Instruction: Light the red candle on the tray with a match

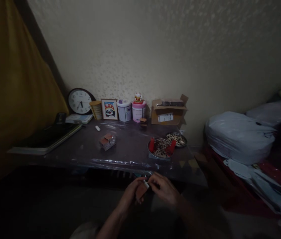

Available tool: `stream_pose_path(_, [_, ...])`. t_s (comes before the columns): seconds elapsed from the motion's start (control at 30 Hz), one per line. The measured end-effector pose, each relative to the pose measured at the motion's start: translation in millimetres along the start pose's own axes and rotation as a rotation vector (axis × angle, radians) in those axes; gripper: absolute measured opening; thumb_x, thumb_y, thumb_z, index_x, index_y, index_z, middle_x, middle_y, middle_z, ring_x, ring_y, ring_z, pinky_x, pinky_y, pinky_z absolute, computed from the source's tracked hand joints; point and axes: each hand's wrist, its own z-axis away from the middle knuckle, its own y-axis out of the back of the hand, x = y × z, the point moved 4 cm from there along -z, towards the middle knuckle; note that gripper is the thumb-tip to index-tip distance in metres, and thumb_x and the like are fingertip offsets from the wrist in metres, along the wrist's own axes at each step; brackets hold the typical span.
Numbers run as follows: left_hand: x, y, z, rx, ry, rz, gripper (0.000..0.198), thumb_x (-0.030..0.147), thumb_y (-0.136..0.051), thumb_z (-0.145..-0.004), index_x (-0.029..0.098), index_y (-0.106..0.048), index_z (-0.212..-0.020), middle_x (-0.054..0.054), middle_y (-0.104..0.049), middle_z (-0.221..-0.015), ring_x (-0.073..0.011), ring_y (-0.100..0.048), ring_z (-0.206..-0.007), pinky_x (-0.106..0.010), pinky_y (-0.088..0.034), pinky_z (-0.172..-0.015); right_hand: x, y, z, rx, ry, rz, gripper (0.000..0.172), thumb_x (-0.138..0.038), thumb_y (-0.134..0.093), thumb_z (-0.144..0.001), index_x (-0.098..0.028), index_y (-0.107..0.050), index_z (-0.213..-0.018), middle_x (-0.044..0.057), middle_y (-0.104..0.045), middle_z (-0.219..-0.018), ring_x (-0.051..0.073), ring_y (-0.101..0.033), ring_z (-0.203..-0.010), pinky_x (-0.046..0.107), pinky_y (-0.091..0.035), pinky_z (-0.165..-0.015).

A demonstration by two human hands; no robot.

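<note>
My left hand (133,192) and my right hand (164,190) meet below the front edge of the dark table (85,149). Together they pinch a small object (144,186), brownish with a white tip; the dim light hides what it is. Both hands have their fingers curled closed around it. On the table beyond them sits a round tray (159,148) with two red pieces and small sticks, and a second round dish (176,139) just behind it. A small stack of boxes (107,141) in clear wrap lies mid-table.
Along the wall stand a clock (79,101), a framed panda picture (109,109), a white tin (124,110), a pink tin (139,111) and an open cardboard box (169,113). A laptop (47,137) lies at left. Plastic bags (240,136) pile up at right.
</note>
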Motion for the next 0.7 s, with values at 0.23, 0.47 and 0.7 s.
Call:
stream_pose_path(0.23, [10.9,1.6,2.1,0.039,-0.123,0.052,0.029,0.030,-0.051,-0.070,0.016,-0.063,-0.092,-0.001,-0.063,-0.070,-0.0100,-0.053,-0.048,-0.018,-0.034,-0.037,-2.5,3.0,-0.5,0.123,0.010,-0.084,0.018,-0.007,-0.047,-0.076,-0.022,-0.057,-0.077,-0.002,-0.054,-0.076,0.012,-0.055,-0.070,0.022,-0.042,-0.065])
stream_pose_path(0.47, [8.5,3.0,-4.5,0.056,-0.149,0.115,0.029,0.036,-0.052,-0.068,0.017,-0.063,-0.087,0.000,-0.063,-0.064,-0.0116,-0.053,-0.047,-0.022,-0.040,-0.044,-5.5,-1.2,-1.7,0.138,-0.001,-0.120,0.017,-0.007,-0.049,-0.076,-0.021,-0.059,-0.075,-0.001,-0.055,-0.076,0.012,-0.056,-0.071,0.022,-0.042,-0.065])
stream_pose_path(0.7, [4.4,0.3,-14.0,0.042,-0.177,0.119,0.030,0.040,-0.064,-0.058,0.016,-0.063,-0.077,-0.001,-0.064,-0.058,-0.0132,-0.054,-0.048,-0.025,-0.040,-0.047,-12.0,-6.4,-2.2,0.075,0.006,-0.202,0.015,-0.011,-0.052,-0.079,-0.020,-0.062,-0.075,0.000,-0.058,-0.077,0.013,-0.058,-0.073,0.023,-0.044,-0.068])
